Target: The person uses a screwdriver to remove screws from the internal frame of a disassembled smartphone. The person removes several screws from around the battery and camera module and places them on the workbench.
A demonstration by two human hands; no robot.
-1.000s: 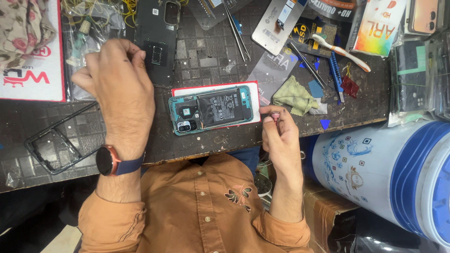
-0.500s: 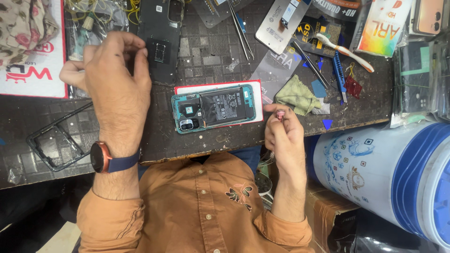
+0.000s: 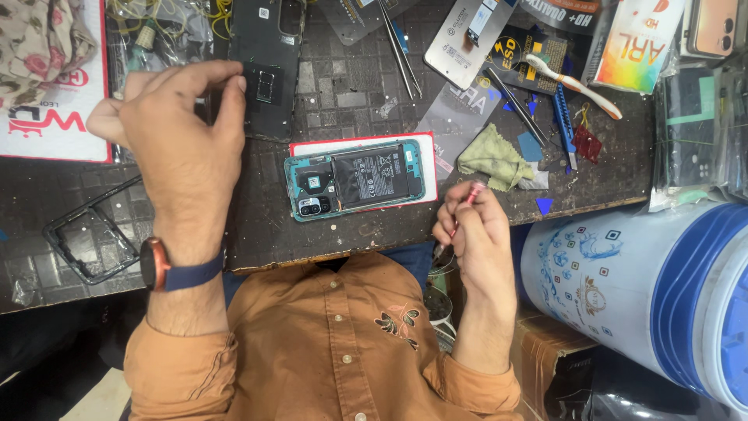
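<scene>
An opened phone [image 3: 354,179] with a teal frame and its battery showing lies on a red-edged white pad [image 3: 366,143] at the bench's front edge. My right hand [image 3: 477,234] is just right of it, shut on a red-handled screwdriver [image 3: 468,198] held over the bench edge and clear of the phone. My left hand [image 3: 179,144], with a watch on the wrist, is up and left of the phone. Its thumb and fingertips pinch the left edge of a black back cover [image 3: 269,54]; what lies under the fingers is hidden.
Tweezers [image 3: 401,48], a toothbrush [image 3: 575,83], a blue tool [image 3: 562,117] and a green cloth [image 3: 491,160] lie behind and right of the phone. A black phone frame [image 3: 92,235] sits front left. A blue-and-white bucket [image 3: 647,288] stands beside the bench at right.
My right hand has drawn a little to the right, away from the phone's edge, with the screwdriver. My left hand's fingers have closed on the black cover's edge.
</scene>
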